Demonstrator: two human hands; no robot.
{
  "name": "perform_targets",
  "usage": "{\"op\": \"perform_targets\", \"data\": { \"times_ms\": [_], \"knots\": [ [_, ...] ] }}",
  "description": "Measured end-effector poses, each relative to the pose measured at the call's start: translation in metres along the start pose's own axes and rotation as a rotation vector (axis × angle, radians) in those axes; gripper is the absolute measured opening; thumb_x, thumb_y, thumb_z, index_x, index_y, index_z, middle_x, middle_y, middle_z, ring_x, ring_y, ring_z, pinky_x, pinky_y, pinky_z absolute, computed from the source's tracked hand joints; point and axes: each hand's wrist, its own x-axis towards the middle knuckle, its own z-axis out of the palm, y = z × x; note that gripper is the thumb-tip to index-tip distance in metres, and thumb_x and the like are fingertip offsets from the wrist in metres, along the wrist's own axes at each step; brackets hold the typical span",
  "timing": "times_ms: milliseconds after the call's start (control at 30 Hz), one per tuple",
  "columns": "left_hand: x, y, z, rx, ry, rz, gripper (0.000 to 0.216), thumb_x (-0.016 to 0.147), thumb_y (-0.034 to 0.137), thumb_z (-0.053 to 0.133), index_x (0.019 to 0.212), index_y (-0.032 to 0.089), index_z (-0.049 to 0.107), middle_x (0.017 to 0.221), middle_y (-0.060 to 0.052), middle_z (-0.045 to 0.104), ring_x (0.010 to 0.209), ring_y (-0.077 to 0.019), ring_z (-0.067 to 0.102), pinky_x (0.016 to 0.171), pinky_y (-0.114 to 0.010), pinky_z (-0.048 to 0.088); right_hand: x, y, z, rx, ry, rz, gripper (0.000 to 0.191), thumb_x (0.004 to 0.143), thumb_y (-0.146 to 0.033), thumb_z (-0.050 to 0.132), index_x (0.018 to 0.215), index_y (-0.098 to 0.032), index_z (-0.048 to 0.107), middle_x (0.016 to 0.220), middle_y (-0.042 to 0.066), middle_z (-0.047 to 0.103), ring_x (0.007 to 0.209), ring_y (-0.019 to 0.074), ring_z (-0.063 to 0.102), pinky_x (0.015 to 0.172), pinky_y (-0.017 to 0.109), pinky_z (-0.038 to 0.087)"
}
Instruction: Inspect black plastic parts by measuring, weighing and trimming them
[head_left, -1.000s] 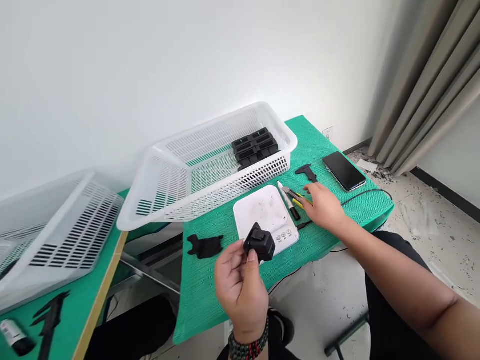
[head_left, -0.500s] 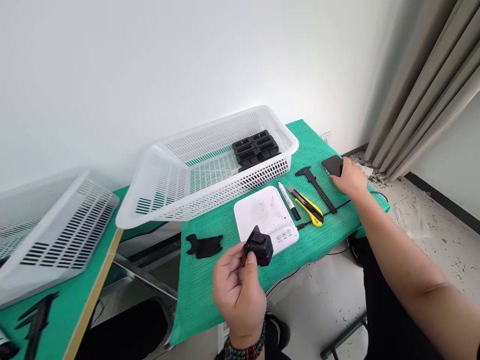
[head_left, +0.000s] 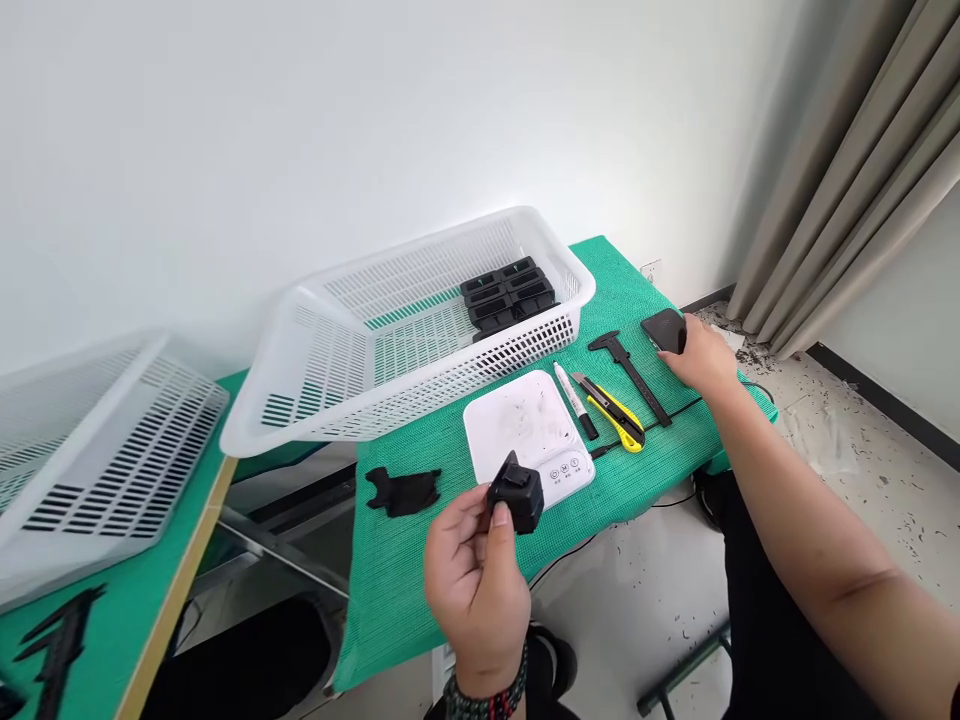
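My left hand (head_left: 480, 580) pinches a small black block-shaped plastic part (head_left: 519, 495) with a thin flap between thumb and fingers, held up in front of the near edge of a white digital scale (head_left: 517, 415). At the table's right end, my right hand (head_left: 705, 355) grips the right side of a dark smartphone (head_left: 664, 328) lying on the green cloth; its far fingers are partly hidden. Between scale and phone lie a white marker (head_left: 574, 400), a yellow utility knife (head_left: 611, 412) and a black caliper (head_left: 631, 375). A crumpled black scrap (head_left: 405, 491) rests left of the scale.
Behind the scale, a white plastic basket (head_left: 360, 395) holds several black plastic parts (head_left: 508, 292) at its right end. Another white basket (head_left: 112, 450) and a second black caliper (head_left: 64, 640) are on a table to the left, across a gap. A grey curtain (head_left: 847, 170) hangs at right.
The view has shifted slightly, so the tables and baskets appear a little further left. Both hands keep their holds; the phone tilts slightly and its surface shows more clearly.
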Motion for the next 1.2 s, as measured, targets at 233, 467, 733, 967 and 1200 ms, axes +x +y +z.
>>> {"op": "perform_targets", "data": {
  "times_ms": [233,467,733,967,1200],
  "knots": [
    [0.0,0.002,0.002,0.035,-0.016,0.01,0.026,0.087,0.037,0.077,0.106,0.02,0.074,0.098,-0.006,0.077,0.091,-0.0182,0.075,0.074,-0.024,0.064,0.0,-0.001,-0.003,0.018,-0.022,0.007,0.071,0.087,-0.046,0.068,0.148,-0.018,0.045,0.14,0.019,0.062,0.128,0.0396,0.058,0.097,0.051,0.051],
    [0.0,0.001,0.003,0.02,-0.007,-0.003,0.026,0.087,0.038,0.077,0.105,0.02,0.073,0.099,-0.006,0.077,0.092,-0.0178,0.075,0.077,-0.023,0.064,0.003,0.019,-0.02,0.2,-0.096,-0.042,0.087,0.08,-0.043,0.076,0.156,-0.017,0.041,0.149,0.019,0.057,0.134,0.0387,0.057,0.108,0.049,0.048],
    [0.002,-0.002,-0.001,0.077,-0.015,-0.009,0.031,0.087,0.043,0.075,0.106,0.019,0.07,0.1,-0.008,0.075,0.092,-0.0212,0.075,0.075,-0.029,0.064,0.029,0.088,-0.033,0.286,-0.248,-0.028,0.102,0.069,-0.037,0.086,0.158,-0.018,0.04,0.164,0.017,0.041,0.148,0.0358,0.045,0.121,0.049,0.037],
    [0.001,-0.004,0.004,0.043,0.006,-0.016,0.032,0.084,0.043,0.077,0.104,0.019,0.071,0.1,-0.008,0.075,0.093,-0.0224,0.074,0.076,-0.031,0.063,0.041,0.066,-0.013,0.318,-0.02,0.166,0.072,0.087,-0.048,0.07,0.147,-0.011,0.053,0.151,0.021,0.056,0.138,0.0357,0.054,0.111,0.047,0.044],
    [0.003,-0.009,0.006,0.087,-0.02,-0.034,0.036,0.086,0.046,0.074,0.108,0.019,0.069,0.105,-0.01,0.074,0.098,-0.0251,0.073,0.081,-0.035,0.063,0.034,0.036,-0.018,0.342,0.095,0.195,0.057,0.093,-0.048,0.059,0.14,-0.015,0.059,0.143,0.019,0.061,0.132,0.0357,0.057,0.107,0.051,0.045]
  ]
}}
